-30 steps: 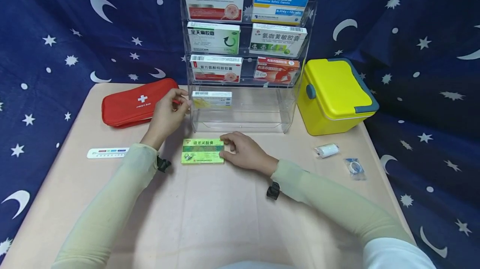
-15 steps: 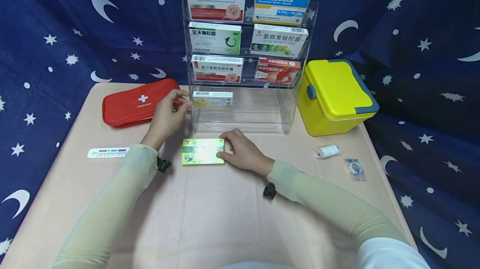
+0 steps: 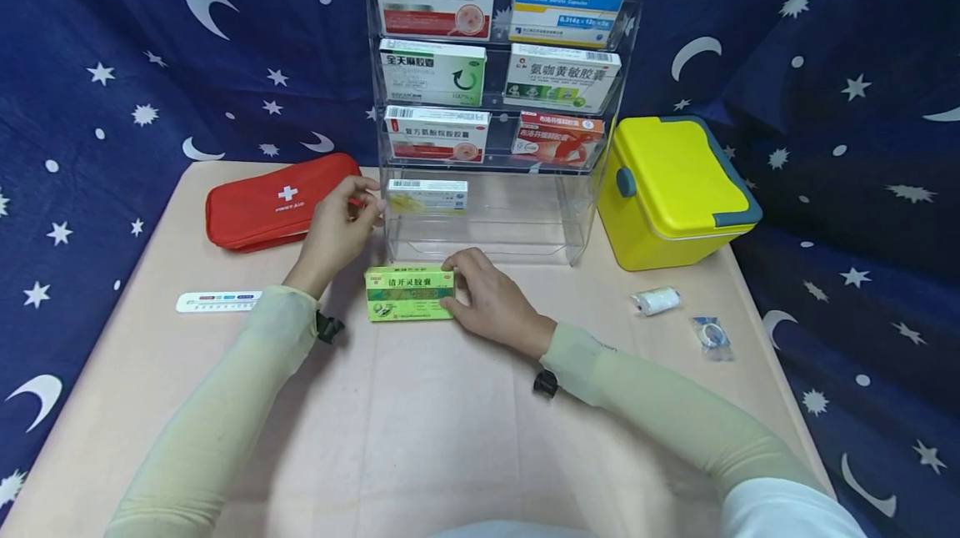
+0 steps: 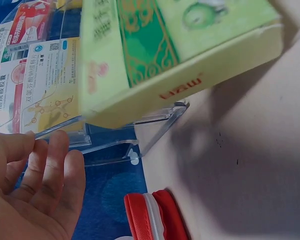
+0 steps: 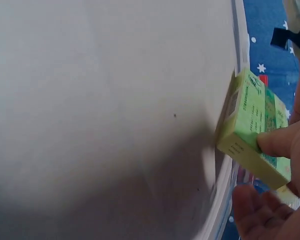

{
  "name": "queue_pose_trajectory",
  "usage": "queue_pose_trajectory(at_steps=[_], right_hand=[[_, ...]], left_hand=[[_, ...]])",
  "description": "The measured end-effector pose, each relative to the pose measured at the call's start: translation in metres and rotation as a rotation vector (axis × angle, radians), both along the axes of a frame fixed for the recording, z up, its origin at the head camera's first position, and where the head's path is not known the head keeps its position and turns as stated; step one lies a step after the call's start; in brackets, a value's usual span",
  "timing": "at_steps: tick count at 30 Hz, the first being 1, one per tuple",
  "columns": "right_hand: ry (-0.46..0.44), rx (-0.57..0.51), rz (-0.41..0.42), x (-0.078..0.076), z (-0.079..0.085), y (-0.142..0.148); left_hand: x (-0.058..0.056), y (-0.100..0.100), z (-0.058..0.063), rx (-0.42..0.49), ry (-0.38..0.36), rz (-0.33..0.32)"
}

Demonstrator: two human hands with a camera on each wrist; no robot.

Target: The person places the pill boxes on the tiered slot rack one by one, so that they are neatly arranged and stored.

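Note:
My right hand (image 3: 498,304) grips the right end of a green medicine box (image 3: 409,294), thumb on its printed face. In the right wrist view the box (image 5: 255,125) is tilted, its far long edge raised. My left hand (image 3: 337,229) pinches the left side edge of a clear acrylic display rack (image 3: 517,229) between thumb and fingers, as the left wrist view shows beside the fingers (image 4: 55,165). A yellow-and-white medicine box (image 3: 427,197) sits at the left of the rack's lowest tier, just above the green box.
Several medicine boxes, such as a red one (image 3: 558,139), fill the upper tiers. A red first-aid pouch (image 3: 262,203) lies left, above a white thermometer strip (image 3: 217,302). At right stand a yellow case (image 3: 667,188), a wrapped bandage roll (image 3: 657,300) and a small packet (image 3: 712,338).
The green box has gone from lying flat to tilted up in my right hand, moving slightly toward the rack. My left hand stays at the rack's edge.

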State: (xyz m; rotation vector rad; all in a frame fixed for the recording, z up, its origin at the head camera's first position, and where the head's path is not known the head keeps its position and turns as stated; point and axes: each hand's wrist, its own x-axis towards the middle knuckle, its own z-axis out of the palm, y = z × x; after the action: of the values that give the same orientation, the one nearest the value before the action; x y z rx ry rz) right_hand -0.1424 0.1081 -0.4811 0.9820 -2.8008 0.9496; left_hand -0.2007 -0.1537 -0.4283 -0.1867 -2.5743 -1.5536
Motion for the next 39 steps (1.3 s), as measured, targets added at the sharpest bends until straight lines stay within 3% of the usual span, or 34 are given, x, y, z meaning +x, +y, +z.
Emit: queue_pose_trajectory(at_steps=[6, 13, 17, 24, 29, 34, 39], right_hand=[[0.02, -0.069, 0.077, 0.007, 0.0, 0.003], [-0.04, -0.125, 0.081, 0.007, 0.0, 0.004], [-0.064, -0.227, 0.077, 0.002, 0.006, 0.012], [-0.018, -0.316, -0.005, -0.016, 0.048, 0.057], [0.102, -0.319, -0.101, -0.039, 0.091, 0.098], [0.217, -0.228, -0.141, -0.06, 0.123, 0.128], [0.27, -0.081, -0.142, -0.074, 0.133, 0.141]], left_hand=[[0.0, 0.0, 0.001, -0.007, -0.001, -0.001], [0.001, 0.001, 0.001, -0.01, 0.006, 0.001], [0.001, 0.001, 0.001, -0.008, 0.002, 0.002], [0.001, 0.001, 0.003, -0.015, -0.019, 0.009], [0.0, 0.0, 0.002, -0.013, -0.025, 0.011], [0.001, 0.0, 0.003, -0.011, -0.025, 0.012], [0.001, 0.001, 0.001, -0.013, -0.025, 0.009]])
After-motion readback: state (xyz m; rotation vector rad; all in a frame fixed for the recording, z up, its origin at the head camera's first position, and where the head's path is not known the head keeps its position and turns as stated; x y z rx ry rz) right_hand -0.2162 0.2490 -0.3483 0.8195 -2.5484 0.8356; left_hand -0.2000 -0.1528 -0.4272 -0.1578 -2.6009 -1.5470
